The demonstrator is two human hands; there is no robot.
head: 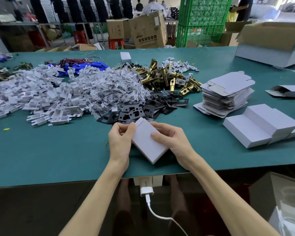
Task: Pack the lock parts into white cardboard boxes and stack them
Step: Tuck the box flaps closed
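Both my hands hold one small white cardboard box [147,143] just above the green table's near edge. My left hand [120,141] pinches the box's far left corner at its end flap. My right hand [171,138] grips the box's right side, thumb lying across its top face. Beyond the box lie black lock plates [143,109], brass latch bolts [162,76], clear bags of small parts [116,87] and white plastic pieces [41,96]. Packed white boxes [260,125] are stacked at the right, beside a pile of flat box blanks [226,94].
The green table [49,150] runs wide; its near left part is bare. Blue parts and wires [85,66] lie at the back. A large open carton [272,43] stands far right. A white charger and cable [147,193] hang under the table edge. People work in the background.
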